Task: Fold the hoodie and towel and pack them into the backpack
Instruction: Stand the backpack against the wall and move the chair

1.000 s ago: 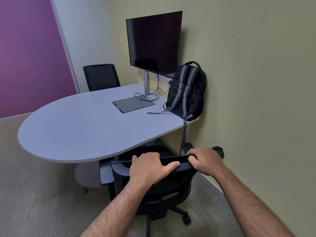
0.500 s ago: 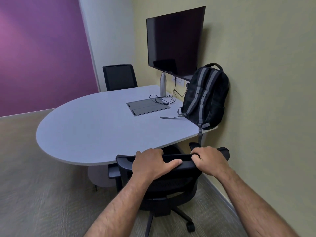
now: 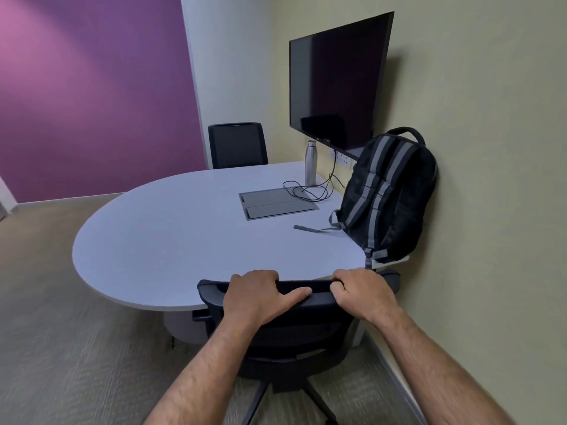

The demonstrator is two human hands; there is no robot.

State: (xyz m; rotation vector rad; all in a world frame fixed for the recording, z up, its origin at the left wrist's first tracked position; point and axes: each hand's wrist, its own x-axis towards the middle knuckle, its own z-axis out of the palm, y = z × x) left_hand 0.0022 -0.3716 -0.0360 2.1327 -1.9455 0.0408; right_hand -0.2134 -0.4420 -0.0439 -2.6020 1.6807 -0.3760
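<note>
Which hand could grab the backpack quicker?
Probably the right hand. Both hands grip the chair back, but the backpack stands on the table's right side against the wall; the left hand sits farther away.

There is one view only, from a wide-angle camera worn on the person's head. It looks forward and down from standing height, over the top of a black chair back (image 3: 319, 297) close below the lens, across the desk (image 3: 184, 240) toward the far right corner of the room. The near curved edge of the desk lies just beyond the chair; the far edge meets the wall under a dark screen (image 3: 337, 84). Both forearms enter from the bottom edge. Straight lines bow toward the borders.
</note>
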